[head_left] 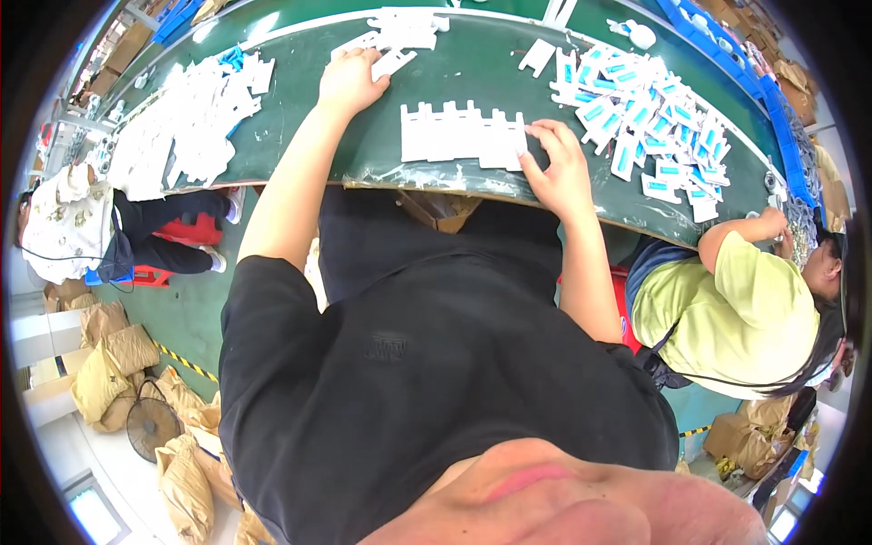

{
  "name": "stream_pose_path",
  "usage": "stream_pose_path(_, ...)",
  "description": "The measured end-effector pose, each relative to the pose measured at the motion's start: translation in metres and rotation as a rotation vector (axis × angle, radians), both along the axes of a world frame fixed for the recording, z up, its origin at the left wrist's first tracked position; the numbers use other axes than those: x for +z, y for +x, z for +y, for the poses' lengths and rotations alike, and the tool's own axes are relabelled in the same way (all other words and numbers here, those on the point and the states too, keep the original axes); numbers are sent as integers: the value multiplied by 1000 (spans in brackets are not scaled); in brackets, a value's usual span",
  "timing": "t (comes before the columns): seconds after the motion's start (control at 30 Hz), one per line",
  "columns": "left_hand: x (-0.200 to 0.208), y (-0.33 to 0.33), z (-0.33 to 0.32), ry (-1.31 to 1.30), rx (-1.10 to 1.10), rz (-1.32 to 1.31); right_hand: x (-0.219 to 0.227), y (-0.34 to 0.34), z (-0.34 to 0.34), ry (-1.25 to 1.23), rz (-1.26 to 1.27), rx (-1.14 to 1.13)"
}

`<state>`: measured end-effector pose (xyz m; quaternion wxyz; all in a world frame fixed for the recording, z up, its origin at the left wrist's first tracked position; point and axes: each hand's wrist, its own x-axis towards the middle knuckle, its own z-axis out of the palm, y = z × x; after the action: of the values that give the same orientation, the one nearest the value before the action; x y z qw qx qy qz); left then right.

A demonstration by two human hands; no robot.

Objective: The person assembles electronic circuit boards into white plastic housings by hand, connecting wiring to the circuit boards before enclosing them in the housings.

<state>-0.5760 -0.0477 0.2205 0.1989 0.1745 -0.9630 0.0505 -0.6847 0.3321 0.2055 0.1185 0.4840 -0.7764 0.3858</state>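
Note:
My left hand (352, 82) reaches to the far side of the green bench, its fingers and thumb closed on a white plastic part (394, 64). Just beyond it lies a small stack of similar white parts (411, 27). Nearer to me, a row of white plastic parts (454, 136) with notched upper edges lies side by side. At the right end of this row rests my right hand (559, 168), thumb and forefinger apart and touching the end piece. To the right spreads a large heap of white parts with blue inserts (649, 118). One loose white part (538, 57) lies by it.
White parts and pieces (195, 118) are heaped on the bench's left. Blue bins (772, 109) line the far right side. A person in a yellow-green top (736, 300) works at my right; another (73, 218) sits at the left. Brown sacks (186, 481) and a fan (153, 427) stand behind.

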Motion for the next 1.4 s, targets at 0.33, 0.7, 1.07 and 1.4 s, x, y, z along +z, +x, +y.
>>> stream_pose_path(0.33,27,114,96,515,125,-81,7,2,-6,116,84,81)
stream_pose_path(0.7,-2,119,110,367,-95,129,7,1,-5,101,91,124)
stream_pose_path(1.07,-22,83,117,272,-118,120,-5,-1,-9,162,101,44)
stream_pose_path(1.4,-24,79,119,240,-152,305,6,6,-9,182,138,24)
